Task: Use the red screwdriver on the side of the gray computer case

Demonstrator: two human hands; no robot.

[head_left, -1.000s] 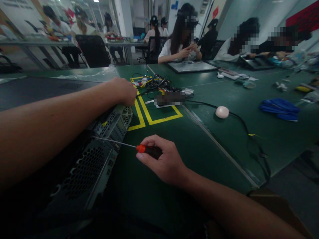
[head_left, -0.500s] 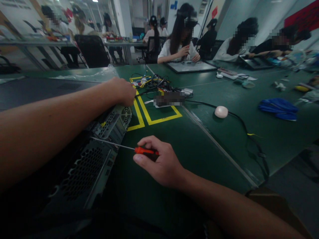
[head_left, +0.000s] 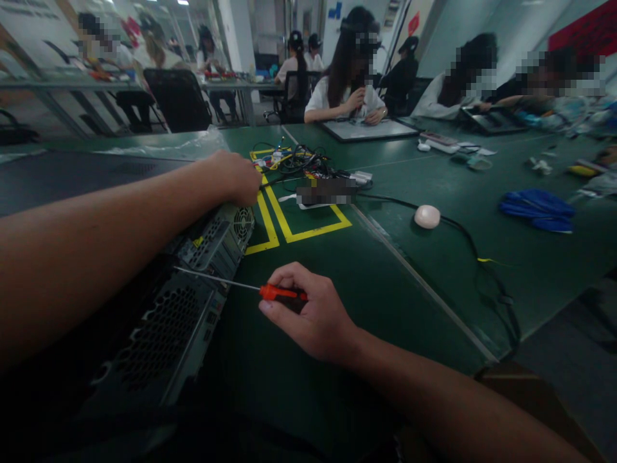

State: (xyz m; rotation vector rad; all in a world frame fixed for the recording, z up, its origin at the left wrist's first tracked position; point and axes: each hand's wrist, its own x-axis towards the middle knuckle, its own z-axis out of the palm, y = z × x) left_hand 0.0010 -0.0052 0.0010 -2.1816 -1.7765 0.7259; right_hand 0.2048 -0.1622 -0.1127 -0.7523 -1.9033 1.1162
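Observation:
My right hand (head_left: 321,312) is closed around the red and black handle of a screwdriver (head_left: 277,293). Its long thin shaft points left, and the tip meets the vented rear panel of a black desktop computer case (head_left: 159,337), or lies just in front of it. My left arm crosses over the case. At its far end, my left hand (head_left: 241,179) is curled near the corner by the round fan grille (head_left: 242,222). Its fingertips are hidden, so what they hold cannot be made out. A black cable comes out just beyond that hand.
Bundled cables (head_left: 303,161) lie behind yellow tape (head_left: 318,231) on the green table (head_left: 385,296). A pale oval object (head_left: 427,217) lies on a black cord. A blue cloth-like bundle (head_left: 537,209) is at the right. Across the table, a person works over a flat board (head_left: 371,130).
The screwdriver handle appears turned slightly in my right hand, with more of its red stripe showing. My left hand stays at the case's far corner.

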